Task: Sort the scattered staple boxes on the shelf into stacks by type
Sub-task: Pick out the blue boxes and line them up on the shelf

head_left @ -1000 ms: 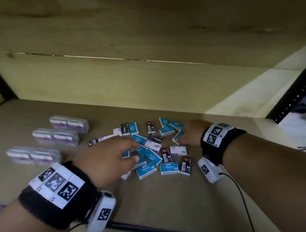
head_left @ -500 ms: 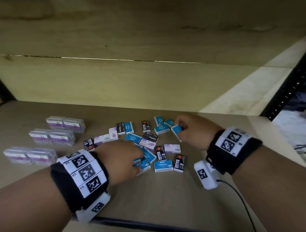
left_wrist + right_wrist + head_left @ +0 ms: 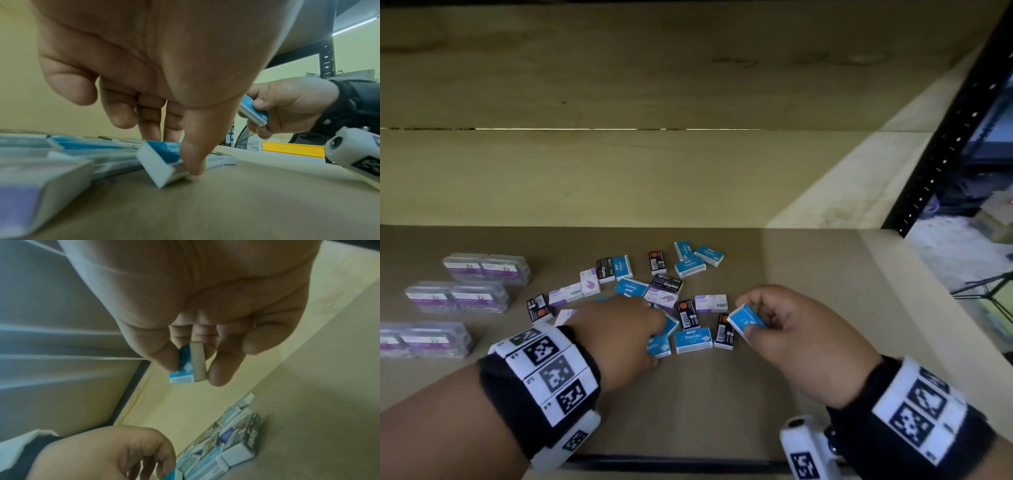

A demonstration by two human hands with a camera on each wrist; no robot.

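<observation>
Your right hand (image 3: 787, 329) is raised off the brown shelf board (image 3: 722, 394), and it pinches a small blue-and-white cardboard staple box (image 3: 745, 317) between the thumb on one broad face and the fingertips (image 3: 222, 369) on the other, with the box tilted and clear of the pile. Your left hand (image 3: 619, 339) reaches down into the near side of the scattered pile of blue, black and white-and-purple staple boxes (image 3: 664, 294); its thumb (image 3: 195, 159) and forefingers close narrowly around a second blue-and-white staple box (image 3: 162, 160), one end of which is tipped up while its lower edge touches the board. A flat blue box printed "Staples" (image 3: 693, 339) lies just beside that hand, on its right. Well apart, at the left of the shelf, three rows of clear plastic cases with purple labels (image 3: 457, 296) stand in pairs; what they contain is too blurred to tell.
</observation>
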